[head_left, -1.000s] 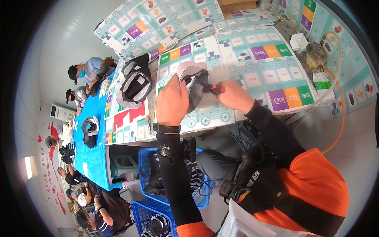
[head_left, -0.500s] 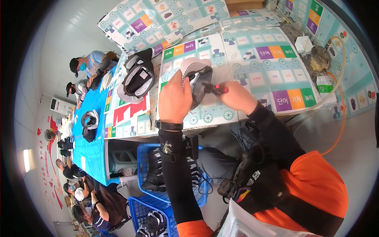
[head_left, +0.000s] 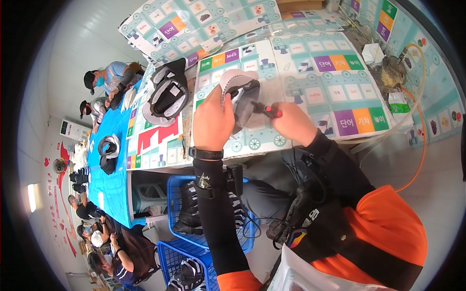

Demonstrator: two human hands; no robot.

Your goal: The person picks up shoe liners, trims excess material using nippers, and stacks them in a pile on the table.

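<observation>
Over the table's front part, my left hand (head_left: 213,120) is closed on the side of a cap (head_left: 248,104) with a pale brim and a grey crown. The cap is tilted, its inside partly showing, and my fingers hide its left edge. In my right hand (head_left: 293,125) is a small black tool with red parts (head_left: 267,109), gripped in curled fingers. Its dark head points left at the crown; whether it touches the cloth I cannot tell. A stack of black caps with pale brims (head_left: 170,92) lies to the left of my hands.
Printed sheets cover my table (head_left: 335,87). An orange hose (head_left: 423,150) hangs at its right end, near a green-and-white packet (head_left: 399,104). Blue crates (head_left: 173,208) with caps stand below. At left, several people work beside a blue-covered table (head_left: 116,186) bearing another cap (head_left: 109,151).
My right hand and the tool have shifted slightly downward, and the tool's angle has changed a little. My left hand still holds the cap in nearly the same place.
</observation>
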